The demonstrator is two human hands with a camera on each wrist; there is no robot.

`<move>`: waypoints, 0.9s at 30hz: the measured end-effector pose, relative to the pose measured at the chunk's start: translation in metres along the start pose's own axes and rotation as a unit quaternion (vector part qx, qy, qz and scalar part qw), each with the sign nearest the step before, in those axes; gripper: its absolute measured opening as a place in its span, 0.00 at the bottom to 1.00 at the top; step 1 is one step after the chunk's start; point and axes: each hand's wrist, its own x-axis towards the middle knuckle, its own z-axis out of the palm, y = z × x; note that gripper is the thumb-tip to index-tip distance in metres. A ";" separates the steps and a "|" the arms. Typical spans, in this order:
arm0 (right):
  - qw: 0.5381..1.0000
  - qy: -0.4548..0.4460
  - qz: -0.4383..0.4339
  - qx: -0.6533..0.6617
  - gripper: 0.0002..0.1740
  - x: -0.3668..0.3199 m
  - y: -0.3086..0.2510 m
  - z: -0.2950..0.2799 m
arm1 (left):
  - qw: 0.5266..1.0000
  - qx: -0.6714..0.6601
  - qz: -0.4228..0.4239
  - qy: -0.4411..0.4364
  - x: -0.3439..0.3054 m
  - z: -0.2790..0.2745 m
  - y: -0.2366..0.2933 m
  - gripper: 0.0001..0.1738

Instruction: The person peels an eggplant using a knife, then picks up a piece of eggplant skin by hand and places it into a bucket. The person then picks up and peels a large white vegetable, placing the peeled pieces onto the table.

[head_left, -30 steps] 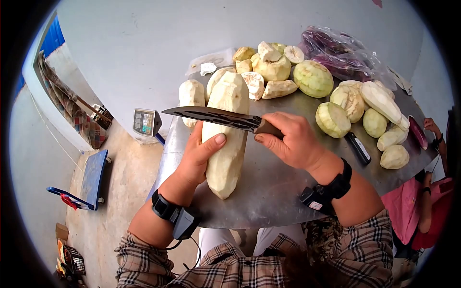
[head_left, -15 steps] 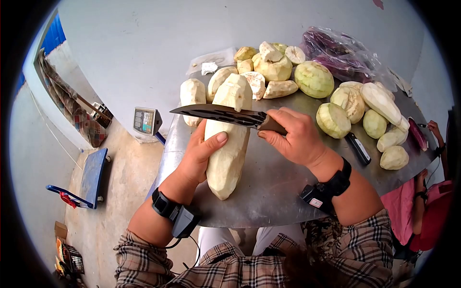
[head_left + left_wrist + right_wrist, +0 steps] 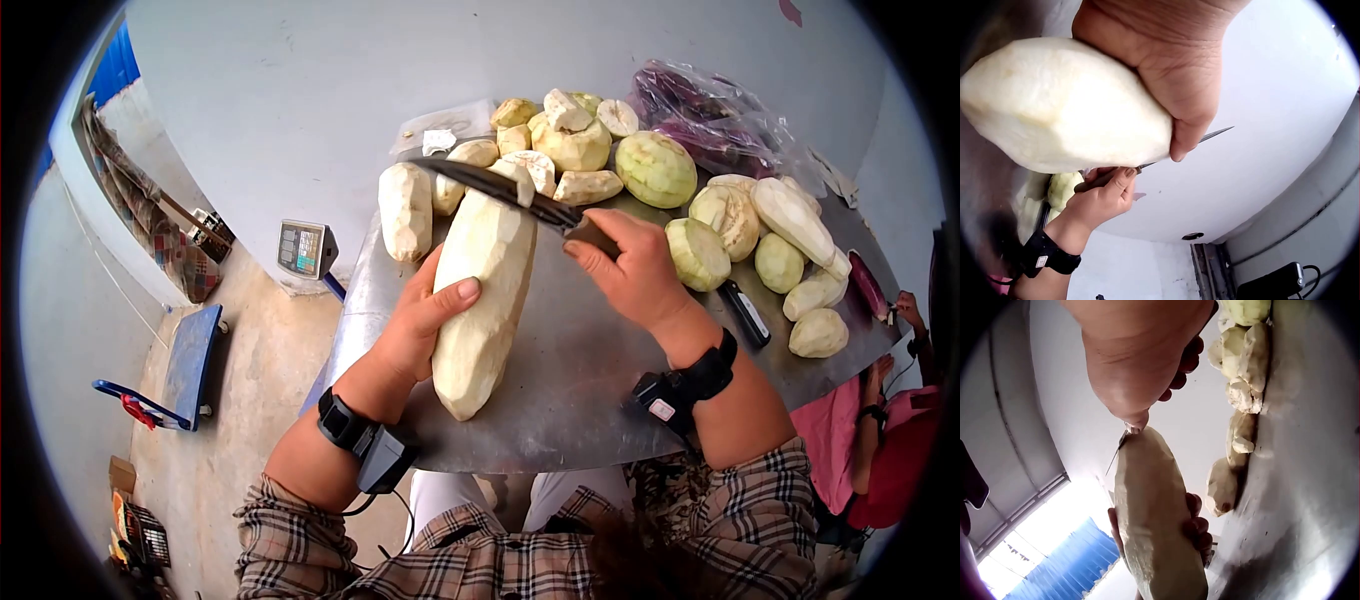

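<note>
My left hand [image 3: 418, 325] grips a long peeled pale eggplant [image 3: 480, 295], its lower tip resting on the metal table [image 3: 580, 390]. The same eggplant [image 3: 1066, 106] fills the left wrist view under my left hand [image 3: 1172, 69], and in the right wrist view the eggplant [image 3: 1154, 519] stands tall. My right hand [image 3: 630, 270] holds a dark knife [image 3: 500, 187] by its handle, the blade lying across the eggplant's far end. In the left wrist view the knife [image 3: 1210, 135] shows behind my thumb.
Several peeled eggplants [image 3: 570, 140] and cut pieces lie along the table's far side. A plastic bag of purple eggplants [image 3: 710, 115] sits at the back right, a black peeler [image 3: 745, 312] beside my right wrist. A scale [image 3: 302, 250] and blue cart [image 3: 190, 370] stand on the floor left. Another person [image 3: 890, 400] sits right.
The knife has moved from the middle of the eggplant up to its far end. The eggplant has tilted a little to the right in my left hand.
</note>
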 end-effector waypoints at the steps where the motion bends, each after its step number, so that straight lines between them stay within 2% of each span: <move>1: 1.000 0.012 0.012 0.005 0.17 0.002 0.006 -0.002 | 1.000 0.001 -0.002 -0.001 0.000 -0.001 0.000 0.47; 2: 0.999 0.023 0.024 0.010 0.17 0.004 0.008 -0.005 | 1.000 0.002 0.001 -0.007 0.000 -0.001 0.000 0.47; 3: 0.998 -0.006 0.053 0.024 0.18 0.005 0.007 -0.012 | 1.000 0.003 0.005 -0.012 0.000 -0.001 0.000 0.48; 6: 0.998 -0.006 0.052 0.047 0.17 0.004 0.003 -0.013 | 1.000 0.001 0.004 -0.016 -0.001 0.001 0.001 0.48; 9: 0.997 -0.012 -0.023 0.070 0.17 0.002 -0.009 -0.006 | 1.000 -0.003 -0.002 -0.004 0.000 0.001 0.001 0.47; 13: 0.994 -0.070 -0.022 0.087 0.17 -0.001 -0.018 0.000 | 1.000 0.000 0.005 -0.008 0.002 0.001 0.000 0.44; 19: 0.994 -0.078 -0.017 0.069 0.17 -0.002 -0.017 0.000 | 0.999 0.028 0.020 0.002 0.000 0.006 0.002 0.41; 25: 0.998 -0.033 -0.030 0.050 0.16 -0.002 -0.015 0.002 | 1.000 0.025 0.012 -0.002 -0.001 0.006 0.003 0.43; 27: 0.999 -0.008 0.010 0.047 0.16 -0.001 -0.007 0.002 | 1.000 0.023 0.010 -0.007 -0.002 0.005 0.003 0.44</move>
